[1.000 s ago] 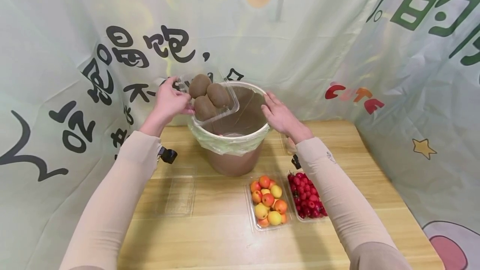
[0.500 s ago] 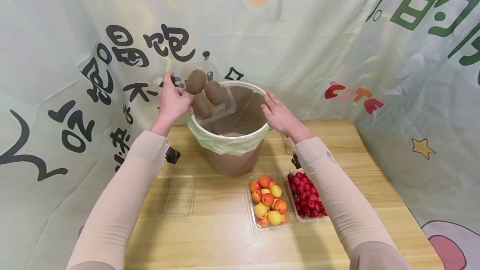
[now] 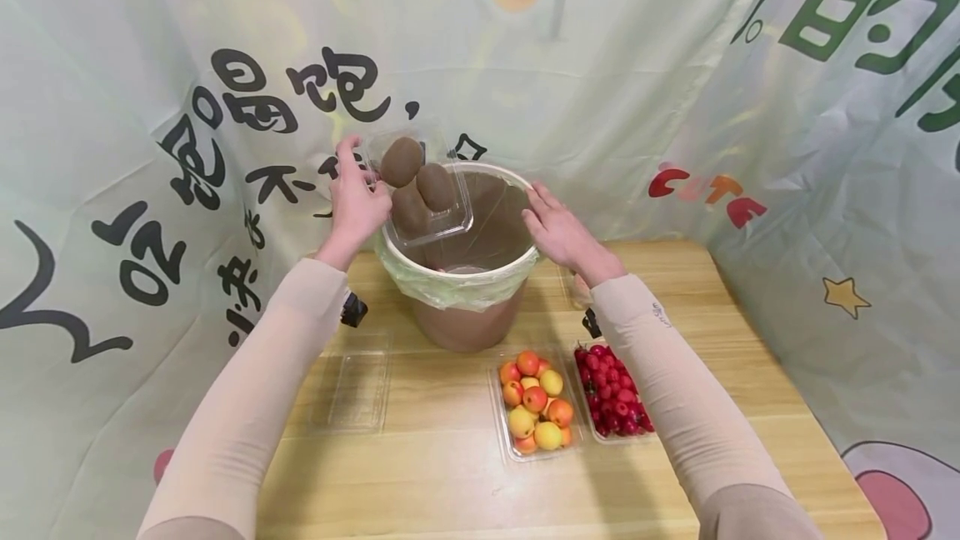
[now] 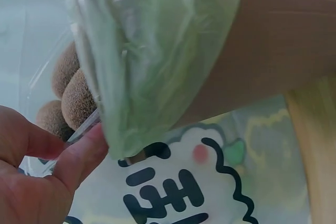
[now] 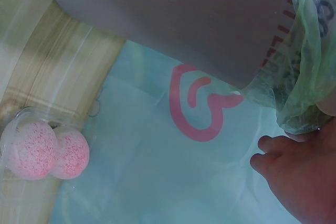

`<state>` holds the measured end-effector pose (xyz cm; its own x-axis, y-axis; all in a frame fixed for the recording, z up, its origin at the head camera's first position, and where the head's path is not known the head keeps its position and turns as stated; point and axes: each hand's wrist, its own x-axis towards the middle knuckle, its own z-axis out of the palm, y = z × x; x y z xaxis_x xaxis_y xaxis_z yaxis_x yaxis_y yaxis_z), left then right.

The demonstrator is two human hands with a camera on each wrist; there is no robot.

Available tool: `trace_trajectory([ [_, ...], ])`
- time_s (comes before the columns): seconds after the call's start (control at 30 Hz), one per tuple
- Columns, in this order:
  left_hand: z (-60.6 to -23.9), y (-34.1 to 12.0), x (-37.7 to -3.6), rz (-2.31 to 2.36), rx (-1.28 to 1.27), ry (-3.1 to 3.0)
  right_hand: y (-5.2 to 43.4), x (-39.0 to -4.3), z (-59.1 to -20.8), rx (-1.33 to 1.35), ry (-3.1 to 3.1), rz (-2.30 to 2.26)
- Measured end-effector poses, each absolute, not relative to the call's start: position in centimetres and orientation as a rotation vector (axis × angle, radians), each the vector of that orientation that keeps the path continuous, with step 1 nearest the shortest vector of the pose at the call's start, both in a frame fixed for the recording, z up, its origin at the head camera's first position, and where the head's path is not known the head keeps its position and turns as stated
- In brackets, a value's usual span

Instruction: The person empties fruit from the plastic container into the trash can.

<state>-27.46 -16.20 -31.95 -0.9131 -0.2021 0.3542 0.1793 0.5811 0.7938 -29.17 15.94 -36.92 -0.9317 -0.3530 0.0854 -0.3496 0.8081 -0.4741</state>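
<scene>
My left hand (image 3: pixel 358 197) grips the edge of a clear plastic tray (image 3: pixel 444 227) that holds three brown kiwis (image 3: pixel 416 182). The tray is tipped steeply over the left rim of a brown bucket (image 3: pixel 468 327) lined with a green bag (image 3: pixel 461 290). In the left wrist view my thumb and fingers (image 4: pixel 47 171) pinch the tray rim beside the kiwis (image 4: pixel 73 98) and the bag (image 4: pixel 157 51). My right hand (image 3: pixel 558 227) rests with straight fingers against the bucket's right rim. The right wrist view shows that hand (image 5: pixel 299 174) under the bag's edge (image 5: pixel 310 61).
On the wooden table (image 3: pixel 450 482) lie an empty clear tray (image 3: pixel 360 382), a tray of apricots (image 3: pixel 536 402) and a tray of red cherries (image 3: pixel 613 398). A clear box with pink round fruits (image 5: pixel 44 150) sits behind the bucket's right side. Printed cloth surrounds the table.
My left hand has moved slightly right and tipped the kiwi tray more steeply over the bucket. The right hand has stayed on the rim.
</scene>
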Motion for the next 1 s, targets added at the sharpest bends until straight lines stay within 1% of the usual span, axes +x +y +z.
trace_trajectory([
  [0.53, -33.2, -15.3, -28.0, -1.235, -0.112, -2.314, 15.9, -29.4, -37.1, -0.586, 2.99, -0.777],
  [1.0, -33.9, -15.0, -28.0, -1.205, -0.168, -2.236, 15.8, -29.4, -37.1, -0.585, 2.981, -0.781],
])
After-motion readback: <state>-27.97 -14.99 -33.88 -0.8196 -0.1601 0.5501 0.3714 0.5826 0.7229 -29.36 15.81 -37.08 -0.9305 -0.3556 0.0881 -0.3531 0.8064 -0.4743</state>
